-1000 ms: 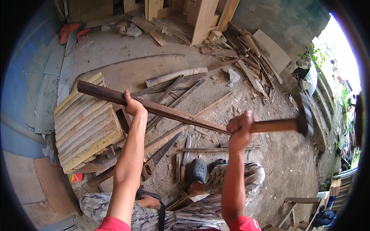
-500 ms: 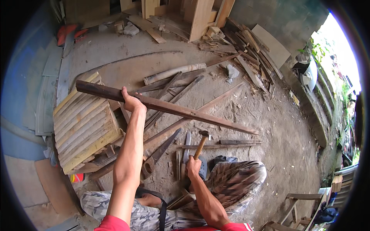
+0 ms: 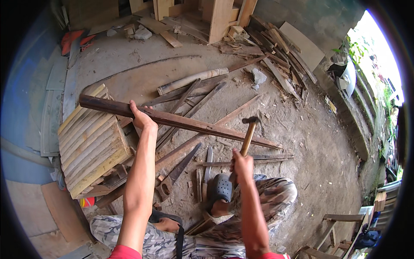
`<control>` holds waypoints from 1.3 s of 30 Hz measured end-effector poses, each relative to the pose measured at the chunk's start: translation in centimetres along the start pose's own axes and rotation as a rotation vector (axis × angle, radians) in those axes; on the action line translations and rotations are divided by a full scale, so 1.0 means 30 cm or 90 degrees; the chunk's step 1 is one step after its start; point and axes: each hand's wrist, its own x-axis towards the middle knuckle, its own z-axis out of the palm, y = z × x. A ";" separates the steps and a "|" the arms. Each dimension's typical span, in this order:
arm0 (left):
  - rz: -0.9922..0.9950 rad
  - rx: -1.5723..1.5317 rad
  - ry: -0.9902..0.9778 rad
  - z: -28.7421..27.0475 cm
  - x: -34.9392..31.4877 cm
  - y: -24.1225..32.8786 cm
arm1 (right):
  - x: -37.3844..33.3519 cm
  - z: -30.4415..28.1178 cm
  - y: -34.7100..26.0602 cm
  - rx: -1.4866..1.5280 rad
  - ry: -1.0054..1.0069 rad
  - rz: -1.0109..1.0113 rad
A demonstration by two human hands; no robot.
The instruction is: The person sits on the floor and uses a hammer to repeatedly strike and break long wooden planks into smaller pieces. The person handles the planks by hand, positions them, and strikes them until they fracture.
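Steadying the beam [image 3: 185, 122], seemingly, the left hand [image 3: 143, 118] grips its left half; near the beam's right end, the right hand [image 3: 243, 165] clasps a hammer [image 3: 248, 139].

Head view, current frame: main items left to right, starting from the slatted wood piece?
Slatted wood piece → left hand holding the dark wooden beam → handsaw → long straight blade → gray clog → right hand gripping the hammer → wooden frame at lower right. Beam spans several of these.
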 end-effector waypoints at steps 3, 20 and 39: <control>0.089 0.104 0.051 -0.007 0.012 -0.031 | 0.004 -0.117 -0.235 -0.115 -0.105 0.057; 0.043 0.016 -0.159 -0.038 -0.206 0.057 | 0.083 -0.150 -0.263 -0.030 -0.078 -0.063; 0.126 -0.093 -0.517 -0.442 -0.568 0.194 | 0.252 -0.160 -0.018 0.381 0.120 0.002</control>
